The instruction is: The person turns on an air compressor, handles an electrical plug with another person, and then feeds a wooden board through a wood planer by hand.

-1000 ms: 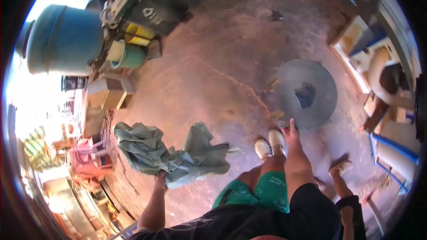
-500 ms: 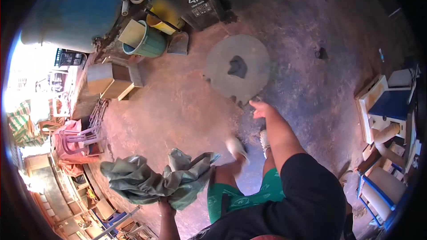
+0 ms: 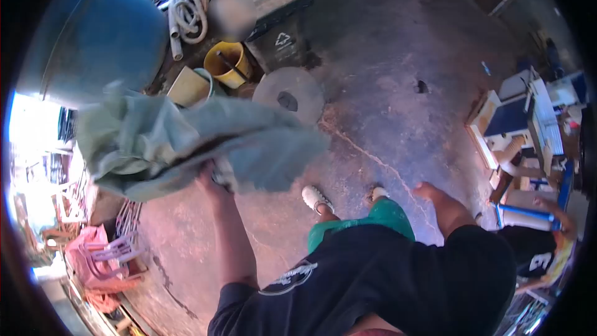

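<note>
A bunched grey-green cloth [image 3: 249,134], partly blurred, hangs from my left hand [image 3: 212,179], whose fingers are wrapped in its lower edge. The cloth is raised out in front of me on the left and hides part of a green bucket. My right hand [image 3: 426,191] is low on the right, away from the cloth, and its fingers are too small and smeared to make out. Beyond the cloth, a round grey disc [image 3: 298,90] with a dark patch lies on the floor by a black bin.
A large blue barrel [image 3: 93,37], a yellow bucket [image 3: 227,63] and a black bin [image 3: 280,40] stand at the upper left. Pink chairs [image 3: 115,255] are at the lower left. White and blue furniture [image 3: 510,115] is at the right, with another person [image 3: 528,249] below it.
The cloth has gone up and forward with my left hand. My right hand has moved away from the disc to the right. The disc now lies farther off, near the black bin.
</note>
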`<state>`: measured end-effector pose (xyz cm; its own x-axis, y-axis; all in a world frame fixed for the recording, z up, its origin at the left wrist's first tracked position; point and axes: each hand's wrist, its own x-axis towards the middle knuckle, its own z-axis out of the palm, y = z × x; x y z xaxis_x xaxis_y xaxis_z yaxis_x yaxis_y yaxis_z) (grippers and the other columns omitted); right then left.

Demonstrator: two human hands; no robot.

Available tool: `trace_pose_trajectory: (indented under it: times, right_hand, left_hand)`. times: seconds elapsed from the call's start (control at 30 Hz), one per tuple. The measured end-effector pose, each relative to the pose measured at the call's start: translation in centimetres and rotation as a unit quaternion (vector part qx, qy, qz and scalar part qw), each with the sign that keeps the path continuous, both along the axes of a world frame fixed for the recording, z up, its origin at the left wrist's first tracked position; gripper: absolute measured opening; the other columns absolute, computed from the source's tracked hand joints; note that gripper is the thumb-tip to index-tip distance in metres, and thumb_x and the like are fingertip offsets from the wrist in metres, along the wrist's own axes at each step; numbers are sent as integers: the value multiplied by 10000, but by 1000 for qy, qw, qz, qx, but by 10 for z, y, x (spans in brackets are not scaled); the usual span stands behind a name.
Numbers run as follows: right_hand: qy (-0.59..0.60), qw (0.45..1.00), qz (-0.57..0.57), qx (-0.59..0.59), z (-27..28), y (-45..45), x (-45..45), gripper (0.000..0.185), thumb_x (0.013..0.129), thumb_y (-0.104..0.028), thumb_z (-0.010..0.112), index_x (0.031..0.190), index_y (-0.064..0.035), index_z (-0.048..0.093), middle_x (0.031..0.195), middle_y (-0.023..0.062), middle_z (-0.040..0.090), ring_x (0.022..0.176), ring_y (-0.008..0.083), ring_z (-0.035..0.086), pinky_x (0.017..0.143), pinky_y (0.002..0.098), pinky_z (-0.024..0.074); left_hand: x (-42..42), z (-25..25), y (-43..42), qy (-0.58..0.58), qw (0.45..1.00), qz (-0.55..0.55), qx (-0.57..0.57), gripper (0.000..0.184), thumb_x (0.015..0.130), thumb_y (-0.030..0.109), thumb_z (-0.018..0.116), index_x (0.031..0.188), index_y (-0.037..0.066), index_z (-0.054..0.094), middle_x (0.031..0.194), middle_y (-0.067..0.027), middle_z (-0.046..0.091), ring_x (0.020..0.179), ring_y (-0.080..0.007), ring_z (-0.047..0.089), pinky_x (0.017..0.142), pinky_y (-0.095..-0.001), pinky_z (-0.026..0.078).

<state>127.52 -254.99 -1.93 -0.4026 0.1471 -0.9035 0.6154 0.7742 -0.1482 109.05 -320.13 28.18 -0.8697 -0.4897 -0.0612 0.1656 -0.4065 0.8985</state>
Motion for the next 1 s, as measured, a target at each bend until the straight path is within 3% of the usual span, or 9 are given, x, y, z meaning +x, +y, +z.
trace_pose_trajectory:
  times: [0.2,0.3,0.5,0.6,0.67,0.77,0.8,0.83,1.0]
  right_hand:
    - [143,957,-247,50,88,25,22,374,840,-375,645,1096,-106,602,722,91,610,594,212,585,527,378,523]
    - [148,942,-295,60,105,10,48,397,852,-372,644,1146,-115,573,715,85,603,590,201,582,537,381,521]
    - [23,954,-293,54,87,-18,81,546,831,-426,664,1197,-42,535,848,132,637,687,255,638,658,395,559]
    - [-68,994,-78,39,69,4,59,539,816,-539,606,1007,-36,644,872,175,659,680,268,650,688,410,533]
    - [87,994,1,61,39,25,43,563,799,-582,584,973,-53,668,822,181,675,743,331,648,708,446,512]
    - [278,937,-125,170,51,36,-11,489,825,-502,585,1055,-76,651,1090,212,631,1028,347,595,893,431,461]
    - [262,937,-162,164,107,22,-43,476,839,-465,582,1099,-70,629,1102,214,626,1043,345,589,912,426,454]
    - [275,927,-195,165,137,7,-62,474,840,-460,583,1107,-70,623,1081,210,632,1033,341,593,904,423,459]
    - [274,897,-270,218,175,-86,-38,496,837,-449,607,1158,-72,591,984,166,658,959,305,617,852,397,484]
  left_hand:
    - [-138,19,10,111,991,-48,-53,558,766,170,651,1267,-3,476,1234,-86,523,1103,-228,517,923,-370,445]
    - [-206,-74,17,42,981,-160,99,453,838,152,580,1255,11,473,1200,-81,536,1080,-251,528,917,-394,446]
    - [-247,-250,45,-153,970,-132,-136,576,764,68,651,1293,-50,456,1299,-113,506,1129,-243,503,971,-369,408]
    - [-229,-237,77,-308,922,-154,-177,565,728,184,671,1190,-113,539,1179,-153,590,1043,-270,558,912,-376,455]
    - [-245,-285,68,-331,907,-243,-94,434,768,246,640,1045,-88,633,1016,-135,649,905,-242,602,821,-385,490]
    - [-259,-279,71,-390,846,-206,-299,392,789,256,642,975,-89,641,954,-166,651,829,-291,626,727,-431,517]
    - [-268,-278,69,-411,733,-227,-491,491,768,438,670,878,-41,671,925,-179,677,827,-310,641,710,-439,524]
    - [-283,-306,57,-426,785,-232,-385,533,724,480,701,868,-33,681,922,-184,673,822,-326,636,733,-448,525]
    - [-361,-397,18,-371,648,-386,-542,647,703,484,722,1016,-71,607,987,-222,649,917,-361,621,819,-460,498]
